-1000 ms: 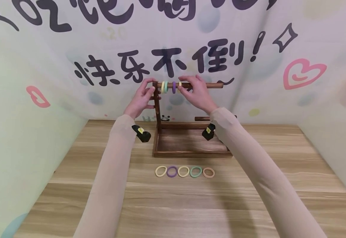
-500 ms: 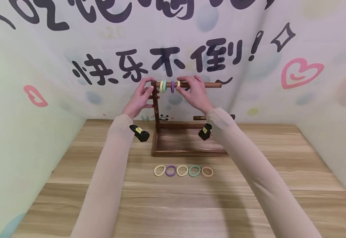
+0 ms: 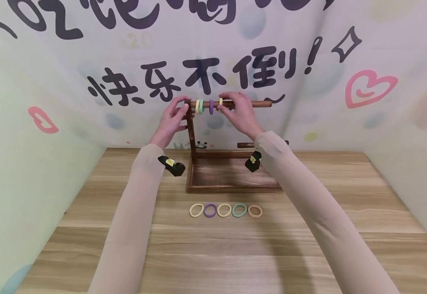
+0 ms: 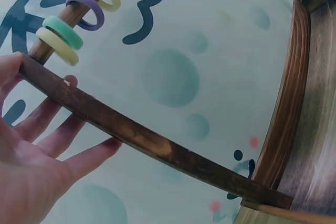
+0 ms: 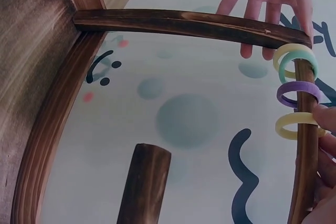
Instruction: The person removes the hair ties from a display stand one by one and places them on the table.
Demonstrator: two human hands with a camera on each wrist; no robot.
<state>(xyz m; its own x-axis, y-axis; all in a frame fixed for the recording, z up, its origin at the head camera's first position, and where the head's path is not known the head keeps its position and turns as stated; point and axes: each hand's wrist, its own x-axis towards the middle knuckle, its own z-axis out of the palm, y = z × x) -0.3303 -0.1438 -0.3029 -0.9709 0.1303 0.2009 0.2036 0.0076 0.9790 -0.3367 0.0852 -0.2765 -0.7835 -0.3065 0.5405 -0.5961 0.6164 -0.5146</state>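
Note:
A dark wooden stand has a post (image 3: 191,132) on its left and a rod (image 3: 263,104) across the top. My left hand (image 3: 170,122) grips the post's upper end, thumb at the corner and fingers behind it. On the rod near the post sit a yellow hair tie (image 4: 56,47) and a green hair tie (image 4: 64,31), side by side. A purple hair tie (image 5: 294,86) hangs a little apart from them. Beyond it, my right hand (image 3: 241,114) pinches another yellow hair tie (image 5: 280,128) around the rod.
A row of several hair ties lies on the table (image 3: 213,253) before the stand, among them a purple hair tie (image 3: 205,210) and an orange hair tie (image 3: 249,211). The stand's tray base (image 3: 235,189) and a lower rod (image 3: 245,145) are beneath my hands. A printed cloth hangs behind.
The head view has shifted slightly. Both hands keep their places on the stand, and the right hand still pinches the yellow hair tie on the rod.

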